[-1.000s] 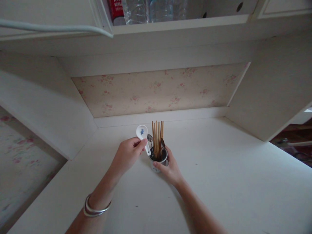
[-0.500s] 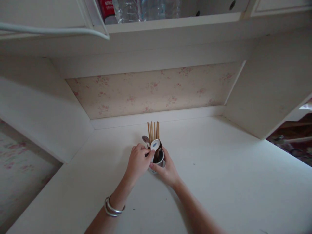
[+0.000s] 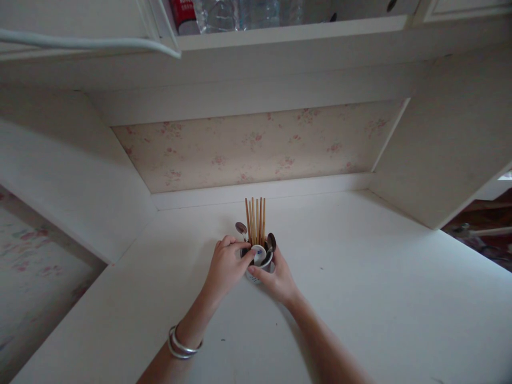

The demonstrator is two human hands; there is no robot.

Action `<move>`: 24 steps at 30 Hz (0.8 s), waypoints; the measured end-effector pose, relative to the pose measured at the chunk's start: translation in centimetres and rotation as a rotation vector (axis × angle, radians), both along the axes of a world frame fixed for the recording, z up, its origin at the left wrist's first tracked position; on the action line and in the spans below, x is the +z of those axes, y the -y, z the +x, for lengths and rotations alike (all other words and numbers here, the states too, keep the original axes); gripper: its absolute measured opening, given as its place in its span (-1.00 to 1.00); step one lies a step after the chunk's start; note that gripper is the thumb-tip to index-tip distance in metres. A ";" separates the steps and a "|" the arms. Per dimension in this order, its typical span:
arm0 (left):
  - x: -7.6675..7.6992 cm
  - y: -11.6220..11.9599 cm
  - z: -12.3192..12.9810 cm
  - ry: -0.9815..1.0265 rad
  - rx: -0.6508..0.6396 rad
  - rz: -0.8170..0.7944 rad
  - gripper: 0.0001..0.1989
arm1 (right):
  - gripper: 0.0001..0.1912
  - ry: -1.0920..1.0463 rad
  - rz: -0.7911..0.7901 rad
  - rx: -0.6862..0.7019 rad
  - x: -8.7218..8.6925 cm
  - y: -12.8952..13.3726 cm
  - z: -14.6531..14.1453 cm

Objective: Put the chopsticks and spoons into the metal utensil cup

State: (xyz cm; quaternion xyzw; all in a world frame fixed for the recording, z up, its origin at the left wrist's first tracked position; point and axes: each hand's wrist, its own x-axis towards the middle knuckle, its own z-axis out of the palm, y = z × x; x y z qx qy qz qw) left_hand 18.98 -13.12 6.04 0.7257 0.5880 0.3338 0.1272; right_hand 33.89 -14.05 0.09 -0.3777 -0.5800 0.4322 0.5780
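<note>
A white cup stands on the white counter, with several wooden chopsticks upright at its back. One metal spoon leans out at the left, and a darker one at the right. Between them a white ceramic spoon sits low in the cup's mouth, pinched between the thumb and fingers of my left hand. My right hand is wrapped round the cup's right side, thumb at the front. The lower part of the ceramic spoon is hidden inside the cup.
The white counter runs back to a floral wall panel, with white side panels left and right. Overhead, a shelf holds clear plastic bottles and a red container. A white cable hangs at upper left.
The white ceramic spoon has moved down into the cup with my left hand's fingers on it. The dark spoon at the right now shows clearly. My right hand still holds the cup.
</note>
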 end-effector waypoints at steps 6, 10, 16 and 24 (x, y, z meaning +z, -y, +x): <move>-1.2 0.6 -1.1 0.275 0.035 0.008 -0.72 | -0.25 0.038 -0.007 -0.005 -0.2 0.1 0.1; -3.6 0.2 -2.5 0.442 0.124 -0.157 -0.61 | -0.16 0.084 -0.004 -0.022 -0.7 0.0 0.0; -6.4 -0.9 -3.9 0.517 0.120 -0.428 -0.53 | -0.15 0.183 -0.051 -0.108 -2.0 -0.1 -0.2; -6.9 -0.9 -4.0 0.444 0.056 -0.412 -0.54 | -0.31 0.147 -0.103 -0.220 -1.4 -1.0 1.8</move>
